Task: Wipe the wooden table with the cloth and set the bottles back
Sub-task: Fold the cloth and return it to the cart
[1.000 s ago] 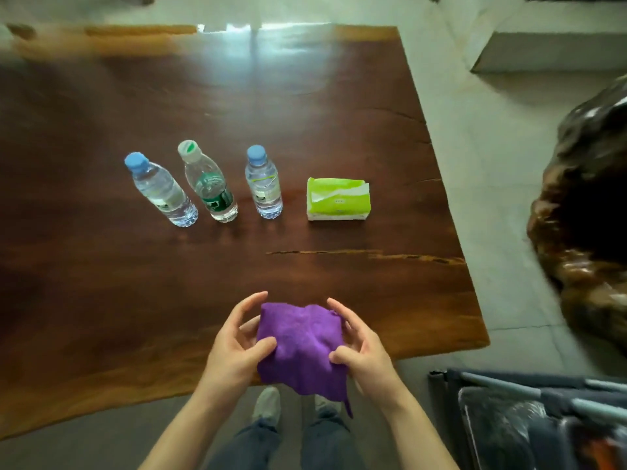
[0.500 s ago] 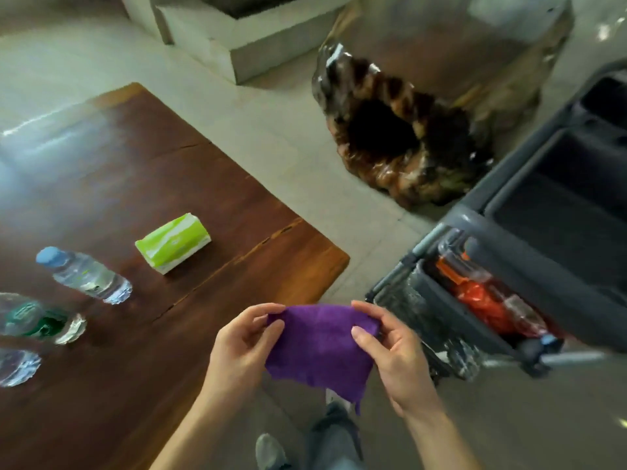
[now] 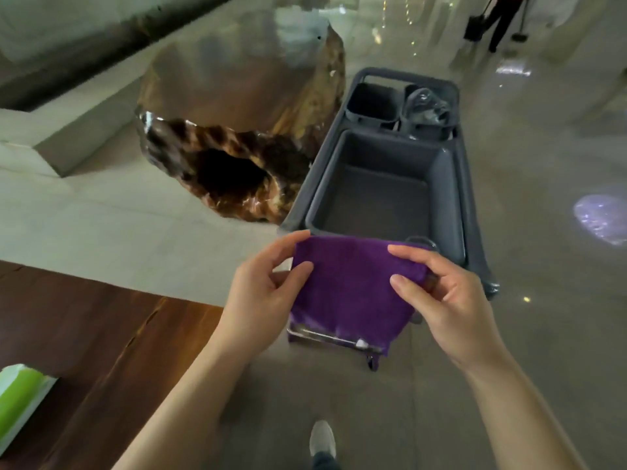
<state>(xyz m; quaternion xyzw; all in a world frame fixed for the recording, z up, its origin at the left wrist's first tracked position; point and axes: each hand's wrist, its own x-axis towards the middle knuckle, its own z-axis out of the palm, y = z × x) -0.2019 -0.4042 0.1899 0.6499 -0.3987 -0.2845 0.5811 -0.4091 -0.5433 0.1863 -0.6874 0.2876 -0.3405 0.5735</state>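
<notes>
I hold a folded purple cloth (image 3: 349, 290) in front of me, over the floor. My left hand (image 3: 261, 296) pinches its left edge and my right hand (image 3: 441, 293) pinches its right edge. The cloth hangs just before the near end of a grey cart (image 3: 451, 212). The wooden table (image 3: 84, 334) shows only as a corner at the lower left, off to the left of my hands. The bottles are out of view.
A green tissue pack (image 3: 17, 398) lies on the table at the left edge. A big glossy wooden stump (image 3: 237, 123) stands left of the cart. A white step (image 3: 61, 137) runs along the far left. A person with a broom (image 3: 492, 18) stands far off.
My view has swung right, away from the table and toward the cart. The bottles have left the picture. Both hands still hold the cloth, now spread flatter.
</notes>
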